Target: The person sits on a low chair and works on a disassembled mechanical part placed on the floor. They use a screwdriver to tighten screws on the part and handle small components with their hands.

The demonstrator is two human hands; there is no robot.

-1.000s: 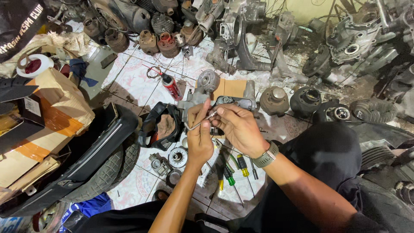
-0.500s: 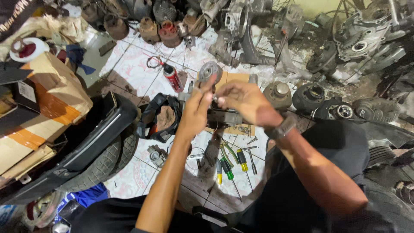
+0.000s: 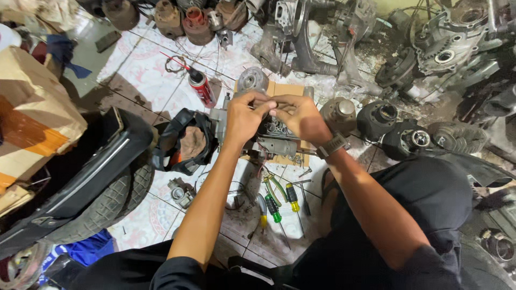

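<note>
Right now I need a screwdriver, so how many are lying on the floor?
3 that I can make out, side by side on the tiled floor below the hands: one yellow-handled, one green-handled, one black-and-yellow. Others may hide under the arms.

Spray can (image 3: 201, 87) left of engine part (image 3: 271, 138), screwdrivers (image 3: 277, 203) before

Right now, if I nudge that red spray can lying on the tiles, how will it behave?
The spray can lies on its side on smooth floor tiles, so it would probably roll. Its round, glossy body looks stiff and perhaps slippery. Likely light for its size, though how full it is cannot be seen.
</note>
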